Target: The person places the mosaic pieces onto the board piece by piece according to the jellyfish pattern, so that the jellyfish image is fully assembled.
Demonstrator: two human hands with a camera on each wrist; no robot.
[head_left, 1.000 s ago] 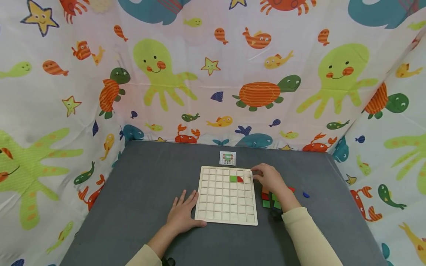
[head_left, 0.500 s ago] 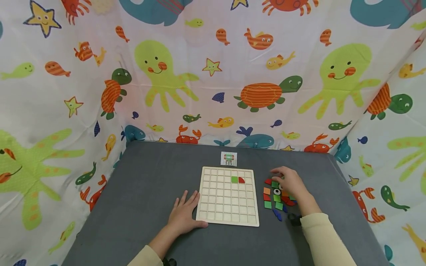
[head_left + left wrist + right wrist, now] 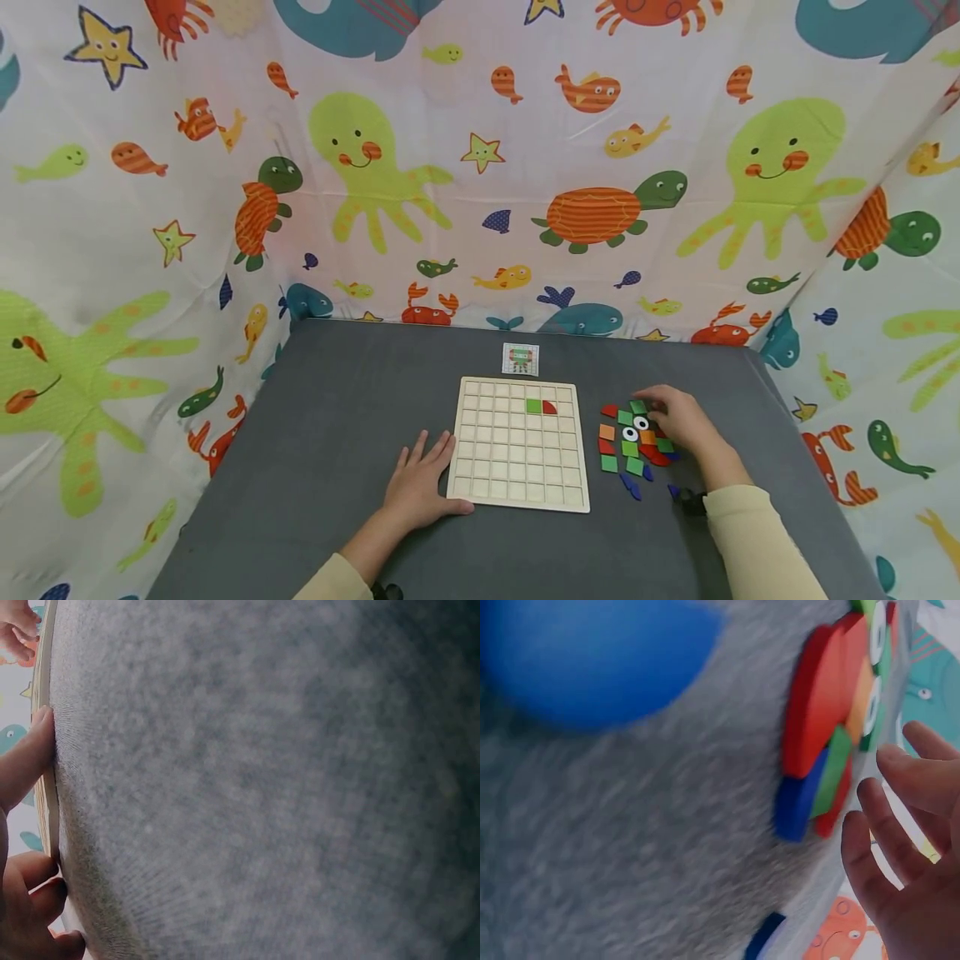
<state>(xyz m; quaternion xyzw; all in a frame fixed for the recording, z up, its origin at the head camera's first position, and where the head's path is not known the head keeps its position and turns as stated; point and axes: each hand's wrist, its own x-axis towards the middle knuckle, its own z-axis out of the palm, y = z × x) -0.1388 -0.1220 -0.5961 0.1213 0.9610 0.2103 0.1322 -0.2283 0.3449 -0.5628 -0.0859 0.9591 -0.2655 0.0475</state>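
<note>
Across the grey tabletop (image 3: 360, 417), the gridded wooden board (image 3: 517, 451) lay flat, nearly all its cells bare, so the work looked barely begun. To its right, the loose pieces (image 3: 630, 449) lay spread, suggesting most placing was left. The left hand (image 3: 417, 483), fingers spread, touched the board's near-left edges; the right hand (image 3: 678, 421) was loosely open beside the pieces, gripping nothing visible. A printed card (image 3: 521, 359) lay beyond the board. Only a green square (image 3: 533, 406) and red rounded piece (image 3: 550, 408) filled adjacent cells.
</note>
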